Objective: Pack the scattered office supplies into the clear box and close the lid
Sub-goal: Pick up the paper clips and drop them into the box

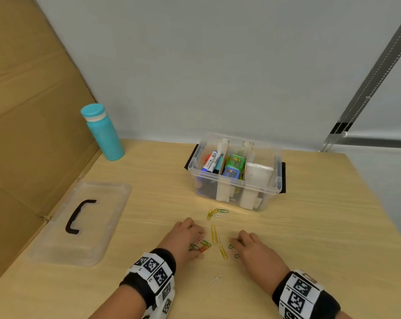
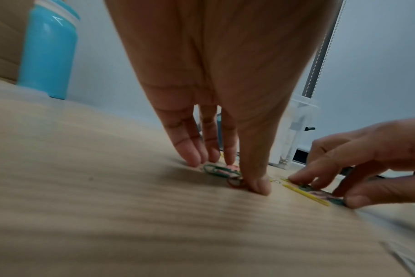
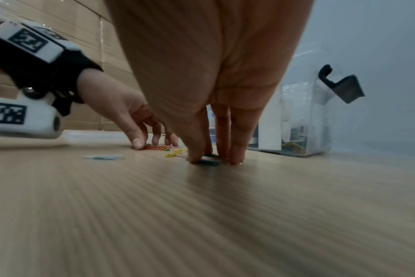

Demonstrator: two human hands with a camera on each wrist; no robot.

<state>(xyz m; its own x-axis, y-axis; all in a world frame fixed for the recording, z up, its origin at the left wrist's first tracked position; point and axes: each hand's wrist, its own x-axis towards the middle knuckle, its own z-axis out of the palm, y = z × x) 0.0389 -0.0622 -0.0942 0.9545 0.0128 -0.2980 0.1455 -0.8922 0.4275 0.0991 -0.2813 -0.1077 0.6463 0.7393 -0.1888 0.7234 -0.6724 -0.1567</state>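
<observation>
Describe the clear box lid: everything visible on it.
The lid is a translucent, frosted-looking plastic rectangle with rounded corners and a raised rim. A black C-shaped handle lies on its top face. It lies flat, handle up, on the wooden table, at the table's left edge beside the cardboard wall, apart from the clear box. Neither hand touches it.

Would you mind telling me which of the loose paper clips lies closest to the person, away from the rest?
The white paper clip: it lies alone on the table between the wrists, nearer the person than the coloured clips at the fingertips.
</observation>
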